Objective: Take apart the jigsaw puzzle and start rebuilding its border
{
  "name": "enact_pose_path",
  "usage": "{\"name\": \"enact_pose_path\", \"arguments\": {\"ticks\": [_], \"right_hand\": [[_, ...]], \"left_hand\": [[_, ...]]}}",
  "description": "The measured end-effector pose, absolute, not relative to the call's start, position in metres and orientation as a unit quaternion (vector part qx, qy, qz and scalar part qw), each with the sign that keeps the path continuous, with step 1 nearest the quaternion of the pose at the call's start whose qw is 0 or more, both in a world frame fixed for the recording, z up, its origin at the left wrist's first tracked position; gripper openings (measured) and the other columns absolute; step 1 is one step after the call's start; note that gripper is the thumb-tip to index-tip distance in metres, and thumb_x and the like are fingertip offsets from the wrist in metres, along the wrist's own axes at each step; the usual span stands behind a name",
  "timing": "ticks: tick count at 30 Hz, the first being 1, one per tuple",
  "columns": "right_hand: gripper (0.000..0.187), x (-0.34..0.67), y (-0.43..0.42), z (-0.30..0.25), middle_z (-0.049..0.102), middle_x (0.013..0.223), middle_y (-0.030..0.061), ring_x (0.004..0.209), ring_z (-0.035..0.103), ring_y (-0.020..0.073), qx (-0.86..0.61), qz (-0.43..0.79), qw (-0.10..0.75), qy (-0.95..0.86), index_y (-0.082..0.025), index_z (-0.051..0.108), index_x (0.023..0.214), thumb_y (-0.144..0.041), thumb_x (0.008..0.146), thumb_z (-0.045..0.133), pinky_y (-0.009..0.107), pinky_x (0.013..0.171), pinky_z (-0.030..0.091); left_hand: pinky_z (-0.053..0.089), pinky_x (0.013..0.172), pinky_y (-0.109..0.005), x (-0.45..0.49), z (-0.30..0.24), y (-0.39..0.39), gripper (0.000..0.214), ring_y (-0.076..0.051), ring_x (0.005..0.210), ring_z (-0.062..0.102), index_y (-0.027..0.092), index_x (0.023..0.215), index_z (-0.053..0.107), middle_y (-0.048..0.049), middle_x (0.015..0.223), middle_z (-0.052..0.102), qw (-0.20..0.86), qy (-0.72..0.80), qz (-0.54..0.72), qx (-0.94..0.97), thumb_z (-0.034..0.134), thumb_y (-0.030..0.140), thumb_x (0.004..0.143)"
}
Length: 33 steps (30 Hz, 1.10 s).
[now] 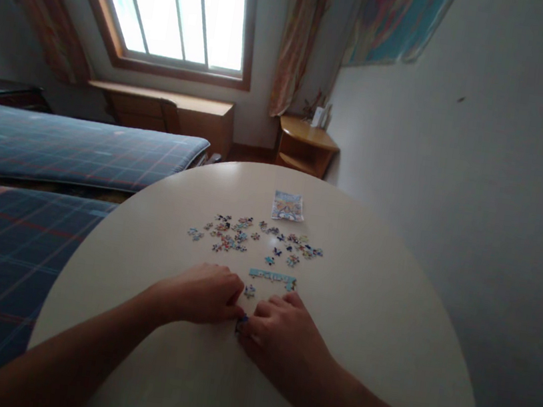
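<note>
Both hands rest close together on a round white table (362, 351). My left hand (205, 294) and my right hand (278, 332) have curled fingers that meet over small puzzle pieces (241, 321), pinched between the fingertips. A single loose piece (250, 290) lies just beyond them. A short joined strip of light blue pieces (272, 276) sits a little farther out. Several scattered loose pieces (251, 236) spread across the table's middle. A small printed picture card or bag (288, 206) lies at the far side.
Beds with blue plaid covers (57, 146) stand to the left of the table. A wooden corner shelf (305, 144) and a low wooden cabinet (173, 112) are under the window. A plain wall runs along the right.
</note>
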State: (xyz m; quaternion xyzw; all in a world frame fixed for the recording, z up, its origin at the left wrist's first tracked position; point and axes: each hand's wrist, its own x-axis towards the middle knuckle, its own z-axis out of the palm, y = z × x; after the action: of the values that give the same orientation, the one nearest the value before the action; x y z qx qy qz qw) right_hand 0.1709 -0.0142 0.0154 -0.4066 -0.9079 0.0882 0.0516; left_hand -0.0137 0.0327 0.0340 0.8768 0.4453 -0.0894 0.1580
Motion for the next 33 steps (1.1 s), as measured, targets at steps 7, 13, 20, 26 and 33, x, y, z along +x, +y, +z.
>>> {"name": "enact_pose_path", "arguments": {"ticks": [7,13,20,26,33], "right_hand": [[0.011,0.167,-0.031,0.014,0.067,0.075,0.0062,0.071,0.056,0.0204,-0.279,-0.076,0.045,-0.956,-0.015,0.07,0.077,-0.016,0.086,0.064,0.036,0.066,0.035],[0.009,0.17,-0.024,0.01,0.067,0.08,0.0061,0.074,0.057,0.0209,-0.263,-0.057,0.049,-0.962,-0.015,0.067,0.079,-0.015,0.087,0.062,0.035,0.065,0.037],[0.016,0.182,-0.003,0.018,0.07,0.083,0.0036,0.077,0.061,0.0186,-0.264,0.028,0.068,-0.962,-0.018,0.067,0.082,-0.029,0.091,0.059,0.033,0.072,0.04],[0.017,0.209,0.032,0.02,0.072,0.091,0.0046,0.086,0.063,0.0197,-0.355,0.042,0.171,-0.918,-0.021,0.07,0.097,-0.029,0.095,0.055,0.035,0.082,0.043],[0.044,0.241,0.076,-0.004,0.06,0.136,0.0094,0.127,0.051,0.0255,-0.471,0.052,0.209,-0.855,-0.021,0.057,0.133,-0.042,0.095,0.053,0.044,0.107,0.038]], "left_hand": [[0.037,0.055,-0.028,-0.014,0.033,0.032,0.022,-0.019,0.061,0.059,0.02,0.072,0.064,-0.0047,0.069,0.067,0.166,0.446,-0.083,0.875,0.059,0.038,0.083],[0.031,0.052,-0.028,-0.015,0.031,0.033,0.019,-0.017,0.058,0.054,0.02,0.069,0.063,-0.0031,0.065,0.065,0.158,0.443,-0.068,0.88,0.06,0.034,0.082],[0.038,0.056,-0.029,-0.023,0.021,0.058,0.027,-0.017,0.06,0.055,0.02,0.075,0.061,-0.0008,0.069,0.064,0.125,0.483,0.069,0.864,0.056,0.042,0.09],[0.045,0.099,-0.04,-0.034,-0.013,0.092,0.022,-0.024,0.112,0.057,0.021,0.11,0.064,-0.0069,0.119,0.066,0.044,0.424,0.231,0.875,0.052,0.033,0.095],[0.03,0.116,-0.049,-0.027,-0.035,0.097,0.043,-0.026,0.141,0.036,0.026,0.142,0.048,-0.004,0.15,0.047,0.044,0.4,0.177,0.898,0.042,0.038,0.1]]}}
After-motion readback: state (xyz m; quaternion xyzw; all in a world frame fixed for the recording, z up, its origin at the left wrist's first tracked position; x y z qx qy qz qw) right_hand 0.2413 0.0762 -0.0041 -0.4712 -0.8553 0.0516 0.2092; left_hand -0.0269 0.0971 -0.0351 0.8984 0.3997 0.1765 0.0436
